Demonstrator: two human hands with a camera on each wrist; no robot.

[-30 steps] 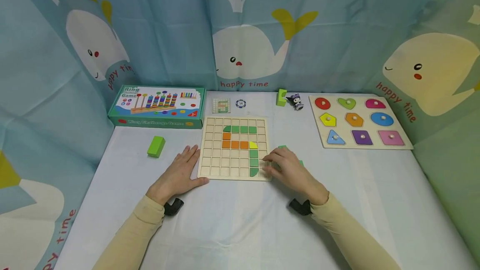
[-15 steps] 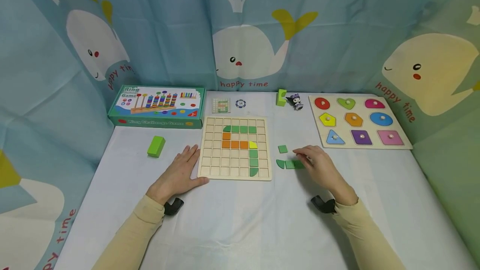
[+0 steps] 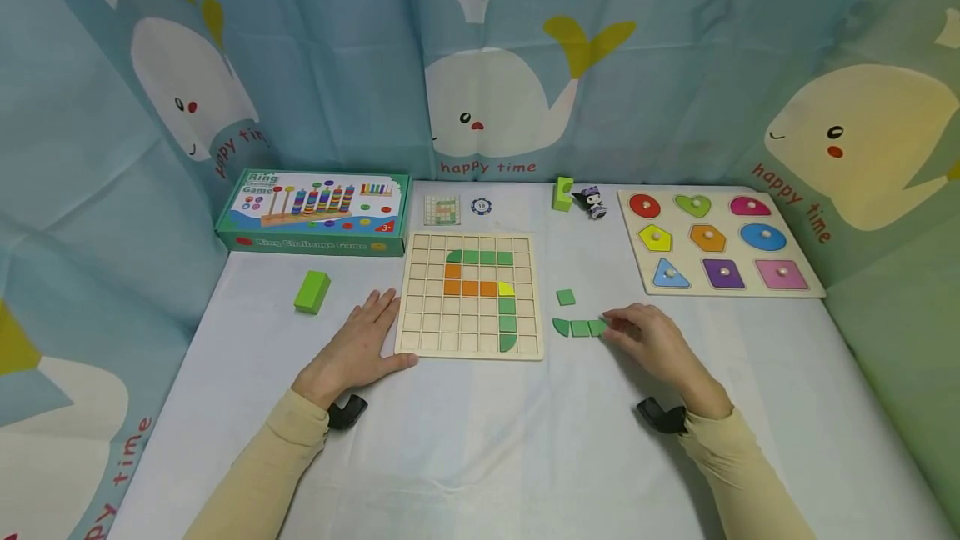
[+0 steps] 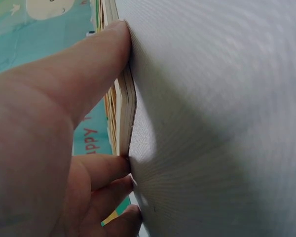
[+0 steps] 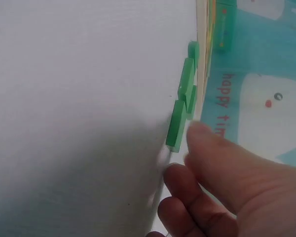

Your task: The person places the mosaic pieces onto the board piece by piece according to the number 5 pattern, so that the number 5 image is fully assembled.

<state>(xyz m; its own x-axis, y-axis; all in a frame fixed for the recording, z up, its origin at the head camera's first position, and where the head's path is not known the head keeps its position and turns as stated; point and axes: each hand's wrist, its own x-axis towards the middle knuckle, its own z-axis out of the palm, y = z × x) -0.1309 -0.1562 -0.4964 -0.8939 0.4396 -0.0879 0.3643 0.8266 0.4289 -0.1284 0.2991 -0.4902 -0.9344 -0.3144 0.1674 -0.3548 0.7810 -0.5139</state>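
A wooden grid board [image 3: 431,327] holds green and orange tiles and one yellow tile. My left hand [image 3: 356,348] rests on the table at the board's left side, fingers spread. In the left wrist view its thumb [image 4: 101,52] touches the board's edge [image 4: 126,116]. To the right of the board, a row of green tiles [image 3: 581,328] lies on the table, with a single green square [image 3: 566,297] behind it. My right hand [image 3: 656,348] is at the row's right end. In the right wrist view the thumb and index finger are apart, close beside the nearest tile [image 5: 176,126].
A Ring Challenge Game box [image 3: 315,215] and a green block [image 3: 312,292] lie on the left. Behind the board are a pattern card [image 3: 442,212] and a round chip [image 3: 482,207]. Another green block [image 3: 562,195], a small figurine [image 3: 592,203] and a shape puzzle [image 3: 705,273] stand farther right.
My right hand has moved from the board's right edge to the right end of the green tile row, uncovering the tiles. The left hand has stayed put.
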